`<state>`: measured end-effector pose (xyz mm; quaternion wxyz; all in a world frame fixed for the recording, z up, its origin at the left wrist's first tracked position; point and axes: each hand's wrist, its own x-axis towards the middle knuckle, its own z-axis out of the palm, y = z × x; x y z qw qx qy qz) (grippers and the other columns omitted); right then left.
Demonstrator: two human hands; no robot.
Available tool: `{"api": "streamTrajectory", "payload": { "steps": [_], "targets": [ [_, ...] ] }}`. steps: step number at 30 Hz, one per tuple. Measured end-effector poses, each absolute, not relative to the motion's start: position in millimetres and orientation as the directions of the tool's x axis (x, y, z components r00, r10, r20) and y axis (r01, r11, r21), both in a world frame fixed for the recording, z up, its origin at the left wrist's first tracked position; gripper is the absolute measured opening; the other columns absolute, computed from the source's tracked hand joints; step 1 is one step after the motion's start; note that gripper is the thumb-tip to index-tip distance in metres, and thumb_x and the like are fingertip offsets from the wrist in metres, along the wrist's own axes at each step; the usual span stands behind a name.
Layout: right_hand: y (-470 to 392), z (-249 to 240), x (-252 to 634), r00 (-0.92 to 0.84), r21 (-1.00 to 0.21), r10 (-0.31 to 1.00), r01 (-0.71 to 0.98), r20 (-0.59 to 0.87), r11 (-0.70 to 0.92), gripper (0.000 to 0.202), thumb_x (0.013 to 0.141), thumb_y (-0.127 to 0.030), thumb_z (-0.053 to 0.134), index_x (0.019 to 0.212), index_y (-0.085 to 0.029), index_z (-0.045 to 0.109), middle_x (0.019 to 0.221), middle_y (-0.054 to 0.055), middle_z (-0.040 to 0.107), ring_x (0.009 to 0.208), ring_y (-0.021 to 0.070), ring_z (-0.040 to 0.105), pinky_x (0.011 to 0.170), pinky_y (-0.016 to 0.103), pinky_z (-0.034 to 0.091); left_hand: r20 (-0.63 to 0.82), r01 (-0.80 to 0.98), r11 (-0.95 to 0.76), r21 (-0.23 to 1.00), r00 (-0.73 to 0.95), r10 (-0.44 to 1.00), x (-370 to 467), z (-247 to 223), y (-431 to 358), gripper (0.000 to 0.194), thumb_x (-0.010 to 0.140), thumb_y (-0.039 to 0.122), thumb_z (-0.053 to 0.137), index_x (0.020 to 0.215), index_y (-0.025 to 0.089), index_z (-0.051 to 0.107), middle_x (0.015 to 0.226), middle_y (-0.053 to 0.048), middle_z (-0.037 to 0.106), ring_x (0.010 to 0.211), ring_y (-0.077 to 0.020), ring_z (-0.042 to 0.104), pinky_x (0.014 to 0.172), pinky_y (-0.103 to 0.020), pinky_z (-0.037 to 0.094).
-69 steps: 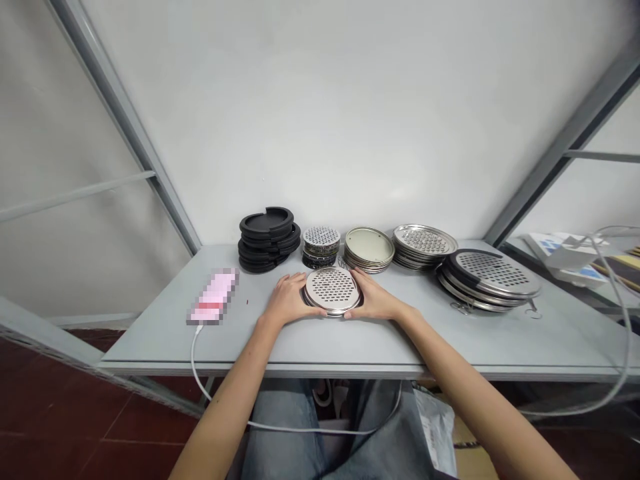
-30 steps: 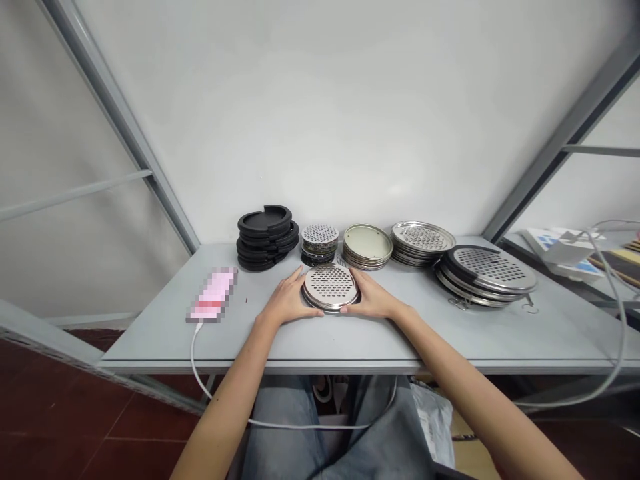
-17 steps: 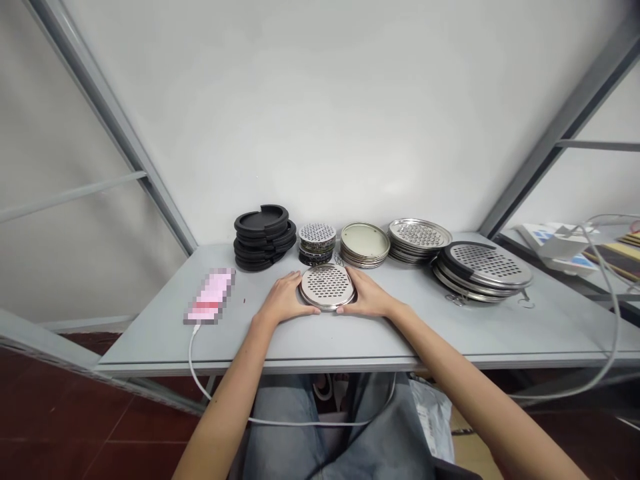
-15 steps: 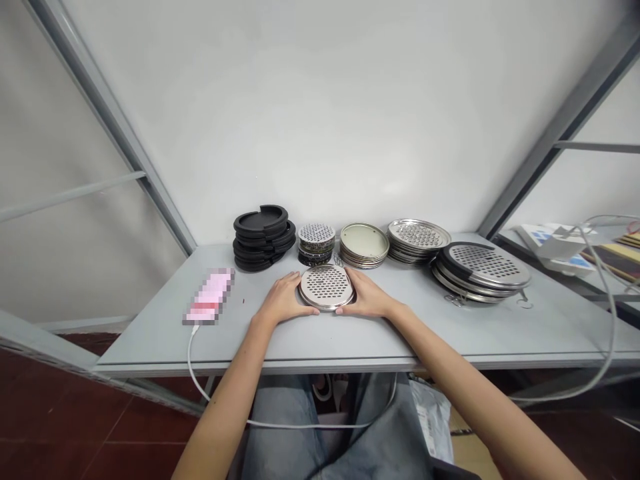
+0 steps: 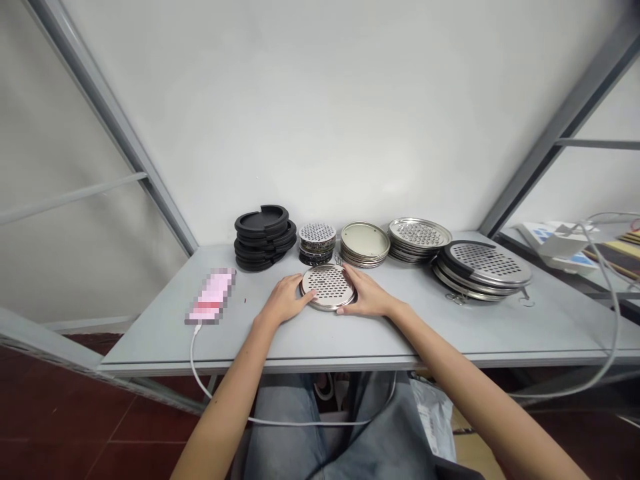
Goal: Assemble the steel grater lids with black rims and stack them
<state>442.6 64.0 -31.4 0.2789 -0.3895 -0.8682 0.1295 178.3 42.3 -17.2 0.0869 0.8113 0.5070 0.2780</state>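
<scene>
A round metal grater plate [image 5: 330, 283] with rows of holes lies on a shiny metal rim, on the table in front of me. My left hand [image 5: 286, 298] curves round its left side, the thumb resting on the near left edge of the plate. On the other side, my right hand [image 5: 367, 291] hugs the right edge, fingers at the far right and thumb at the near edge. Just behind stands a stack of smaller grater discs [image 5: 317, 233]. Beside it is a stack of round shallow metal lids [image 5: 365, 240].
Black ring-edged discs [image 5: 263, 220] are piled at back left. Farther right stand larger grater plates [image 5: 420, 233] and a stack with a black-edged grater [image 5: 493, 263] on top. A blurred pink phone [image 5: 213, 297] lies left, its white cable [image 5: 194, 353] hanging over the table edge [image 5: 350, 365].
My left thumb has moved up from the table side of the rim onto the plate's edge. My right hand keeps nearly the same hold.
</scene>
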Motion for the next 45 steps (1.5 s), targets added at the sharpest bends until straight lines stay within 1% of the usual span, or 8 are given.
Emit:
{"api": "streamTrajectory", "payload": {
  "steps": [6, 17, 23, 30, 36, 38, 42, 45],
  "targets": [
    [67.1, -36.7, 444.4, -0.542, -0.431, 0.773, 0.642, 0.33, 0.634, 0.124, 0.056, -0.075, 0.072, 0.15, -0.008, 0.027, 0.151, 0.027, 0.032, 0.138, 0.0434, 0.034, 0.112, 0.059, 0.03, 0.372, 0.754, -0.502, 0.424, 0.36, 0.856, 180.8, -16.3, 40.6, 0.063, 0.087, 0.045, 0.059, 0.141, 0.016, 0.042, 0.144, -0.015, 0.049, 0.131, -0.0287, 0.047, 0.11, -0.045, 0.038],
    [68.5, -38.7, 444.9, -0.537, -0.434, 0.785, 0.655, 0.308, 0.619, 0.126, 0.054, -0.076, 0.072, 0.15, -0.007, 0.029, 0.152, 0.026, 0.031, 0.139, 0.0427, 0.033, 0.113, 0.057, 0.029, 0.332, 0.771, -0.481, 0.416, 0.364, 0.87, 183.5, -17.1, 40.9, 0.061, 0.085, 0.044, 0.061, 0.138, 0.016, 0.05, 0.144, -0.012, 0.05, 0.132, -0.0289, 0.047, 0.111, -0.046, 0.035],
    [68.0, -38.2, 443.9, -0.535, -0.426, 0.788, 0.663, 0.307, 0.616, 0.105, 0.071, -0.073, 0.061, 0.148, -0.007, 0.034, 0.151, 0.025, 0.035, 0.138, 0.0404, 0.036, 0.113, 0.056, 0.03, 0.325, 0.758, -0.474, 0.448, 0.356, 0.876, 183.2, -17.0, 42.4, 0.062, 0.083, 0.045, 0.064, 0.137, 0.016, 0.052, 0.142, -0.012, 0.053, 0.131, -0.0286, 0.049, 0.111, -0.043, 0.036],
    [67.6, -37.6, 442.3, -0.535, -0.405, 0.781, 0.668, 0.324, 0.625, 0.105, 0.071, -0.072, 0.063, 0.146, -0.004, 0.037, 0.148, 0.027, 0.037, 0.136, 0.0404, 0.039, 0.112, 0.055, 0.033, 0.324, 0.766, -0.48, 0.428, 0.366, 0.872, 182.7, -18.9, 40.9, 0.062, 0.085, 0.046, 0.061, 0.139, 0.017, 0.049, 0.143, -0.013, 0.051, 0.132, -0.03, 0.047, 0.111, -0.045, 0.035],
    [67.2, -35.6, 443.1, -0.534, -0.409, 0.762, 0.644, 0.366, 0.647, 0.1, 0.073, -0.068, 0.064, 0.145, -0.004, 0.039, 0.146, 0.027, 0.041, 0.134, 0.0406, 0.043, 0.11, 0.055, 0.035, 0.362, 0.69, -0.62, 0.374, 0.507, 0.782, 180.2, -20.1, 38.2, 0.097, 0.062, 0.061, 0.079, 0.143, 0.021, 0.043, 0.154, -0.016, 0.033, 0.14, -0.0377, 0.033, 0.112, -0.054, 0.03],
    [67.0, -34.8, 443.5, -0.537, -0.415, 0.756, 0.632, 0.373, 0.654, 0.095, 0.076, -0.065, 0.063, 0.143, -0.002, 0.041, 0.145, 0.028, 0.041, 0.133, 0.0403, 0.043, 0.11, 0.055, 0.036, 0.41, 0.646, -0.673, 0.36, 0.538, 0.736, 181.2, -18.7, 38.7, 0.091, 0.06, 0.058, 0.082, 0.138, 0.023, 0.05, 0.152, -0.015, 0.038, 0.139, -0.0365, 0.035, 0.112, -0.053, 0.032],
    [67.6, -32.9, 444.8, -0.526, -0.458, 0.741, 0.583, 0.417, 0.671, 0.07, 0.087, -0.056, 0.054, 0.141, -0.012, 0.047, 0.144, 0.02, 0.047, 0.132, 0.036, 0.047, 0.109, 0.054, 0.038, 0.567, 0.564, -0.754, 0.337, 0.518, 0.641, 185.8, -14.5, 39.2, 0.051, 0.068, 0.048, 0.081, 0.11, 0.022, 0.069, 0.12, -0.01, 0.068, 0.118, -0.029, 0.059, 0.102, -0.046, 0.044],
    [67.7, -30.3, 446.7, -0.499, -0.511, 0.751, 0.55, 0.433, 0.661, 0.055, 0.094, -0.05, 0.045, 0.138, -0.018, 0.052, 0.14, 0.015, 0.053, 0.13, 0.0326, 0.05, 0.109, 0.053, 0.039, 0.686, 0.526, -0.784, 0.329, 0.437, 0.582, 188.8, -12.7, 39.0, 0.039, 0.072, 0.044, 0.079, 0.102, 0.021, 0.071, 0.104, -0.007, 0.074, 0.104, -0.026, 0.066, 0.093, -0.043, 0.049]
  ]
}}
